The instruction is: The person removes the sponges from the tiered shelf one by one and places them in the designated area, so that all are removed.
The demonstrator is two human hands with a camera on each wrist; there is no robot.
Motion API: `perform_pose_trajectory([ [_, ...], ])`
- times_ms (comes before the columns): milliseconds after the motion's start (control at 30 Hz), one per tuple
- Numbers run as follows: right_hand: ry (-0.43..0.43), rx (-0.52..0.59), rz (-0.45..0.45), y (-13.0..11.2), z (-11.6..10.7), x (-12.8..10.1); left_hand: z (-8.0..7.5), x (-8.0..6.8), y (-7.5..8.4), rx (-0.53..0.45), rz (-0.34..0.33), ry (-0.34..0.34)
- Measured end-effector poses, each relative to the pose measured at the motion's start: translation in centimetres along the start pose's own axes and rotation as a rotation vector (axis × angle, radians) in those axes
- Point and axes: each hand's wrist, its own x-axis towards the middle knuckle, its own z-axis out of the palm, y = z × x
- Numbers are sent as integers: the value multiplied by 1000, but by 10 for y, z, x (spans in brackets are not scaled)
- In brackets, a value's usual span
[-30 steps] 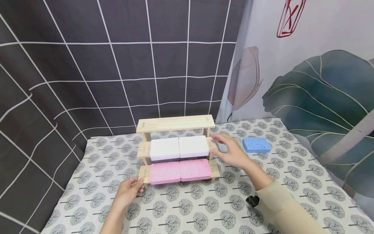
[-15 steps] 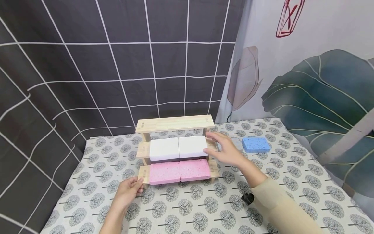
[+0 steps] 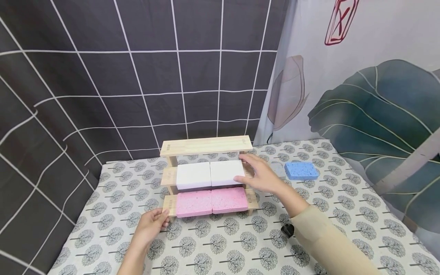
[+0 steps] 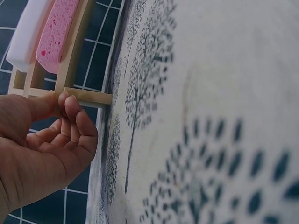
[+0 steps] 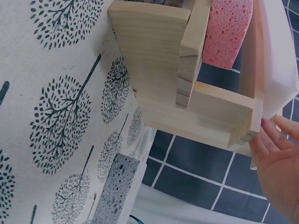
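A three-tier wooden step rack (image 3: pixel 206 145) stands on the patterned cloth. Two white blocks (image 3: pixel 193 175) lie side by side on its middle step. Below them, on the lowest step, two pink sponges (image 3: pixel 229 200) sit end to end. My left hand (image 3: pixel 152 223) pinches the left end of the lowest step between thumb and fingers; the left wrist view shows this hand (image 4: pixel 51 135) at the board's corner. My right hand (image 3: pixel 262 173) reaches over the right end of the middle step, thumb at the right white block (image 3: pixel 227 172). From the right wrist, its fingers (image 5: pixel 271 140) look extended alongside the step's end.
To the right of the rack lies a blue sponge (image 3: pixel 301 170). A grey sponge (image 3: pixel 277 170) sits between it and my right hand, partly hidden. A dark gridded curtain (image 3: pixel 151 72) hangs behind the cloth-covered table (image 3: pixel 220 242), with a leaf-printed curtain (image 3: pixel 378 103) at the right.
My right hand has shifted left, from beside the rack's right end to the right white block, uncovering more of the grey sponge. My left hand has stayed in place.
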Motion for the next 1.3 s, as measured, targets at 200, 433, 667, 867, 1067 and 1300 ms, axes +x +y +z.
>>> perform_pose_trajectory([
  [200,-29,-78,9,-3,3,5,1,0,0,3,-1,3],
  [433,-38,-80,-44,-2,9,9,2,0,-2,0,-4,6],
  [667,-39,-91,-25,-2,10,9,3,-1,-1,-16,-7,1],
  [867,-35,-57,3,-2,8,7,2,0,-1,-15,-4,-3],
  [1067,-22,-44,9,0,4,5,1,0,0,-17,4,-1],
  [1300,-15,-48,14,7,0,-1,1,0,0,-23,1,-4],
])
